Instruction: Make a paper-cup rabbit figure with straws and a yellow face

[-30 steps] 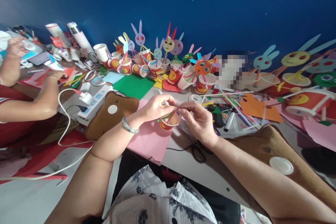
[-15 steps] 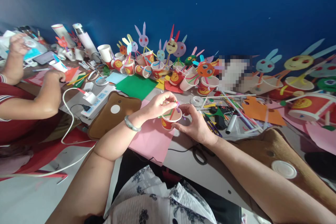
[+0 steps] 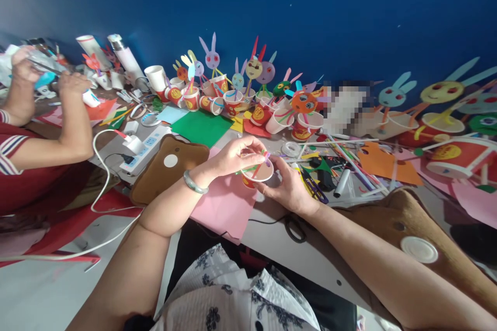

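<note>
Head view: two bare hands work over a grey table (image 3: 267, 213) in front of a blue wall (image 3: 248, 0).
Cup: a red-and-white paper cup (image 3: 266, 172) sits between the hands, over the right edge of the pink paper (image 3: 223, 204), its open mouth facing up; whether its base touches anything is hidden.
Strips: narrow coloured strips (image 3: 267, 156) show at the cup, purple and red by the far rim, green by the left side.
Left hand (image 3: 243, 155): thumb and fingertips pinch the strips at the rim; a bracelet (image 3: 194, 182) circles the wrist.
Right hand (image 3: 286, 182): grasps the cup from the right, thumb on the near side, fingers farther back.
Right of the hands: a tape roll (image 3: 290, 149), a marker (image 3: 342, 183) and orange paper (image 3: 378, 166) lie among scattered straws.
Left of the hands: a brown cushion (image 3: 157, 181) lies just beside a power strip (image 3: 145, 149).
Behind: green paper (image 3: 202, 128) lies before a row of cups bearing paper rabbits (image 3: 254, 68).
Near edge: scissors (image 3: 295, 231) lie near the right forearm.
Co-worker: at far left, a person in a red shirt (image 3: 39, 178) has both hands (image 3: 73, 84) raised over the table, around something too blurred to name.
</note>
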